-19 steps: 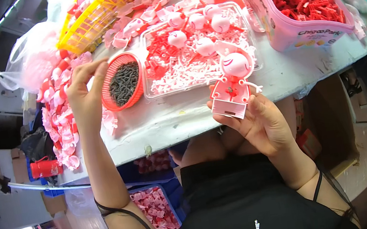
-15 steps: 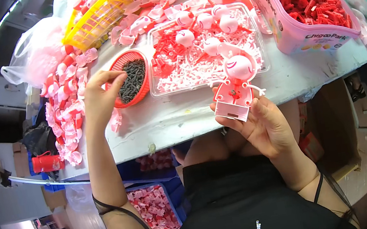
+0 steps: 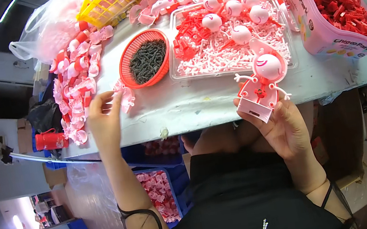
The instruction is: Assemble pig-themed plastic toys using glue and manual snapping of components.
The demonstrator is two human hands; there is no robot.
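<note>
My right hand (image 3: 284, 129) grips a part-assembled pink toy figure (image 3: 261, 86) by its pale base. The figure has a round white-and-pink head, a flat body with a red piece in it, and thin arms sticking out to both sides. At the table's left, my left hand (image 3: 107, 117) pinches the edge of a pink plastic shell (image 3: 126, 96) at its fingertips. Just behind that shell stands a red mesh basket (image 3: 125, 70) filled with small dark screws (image 3: 149, 61).
A clear tray (image 3: 235, 73) of small pink and red parts and round heads lies mid-table. Right of it stands a pink tub (image 3: 313, 34) of red pieces. Pink shells (image 3: 74, 86) pile up at left, below a yellow basket (image 3: 114, 4). A blue crate (image 3: 175, 191) sits beneath.
My left hand has left the screw basket and come down toward me to the pink shell. My right hand still holds the figure. The whole view has shifted.
</note>
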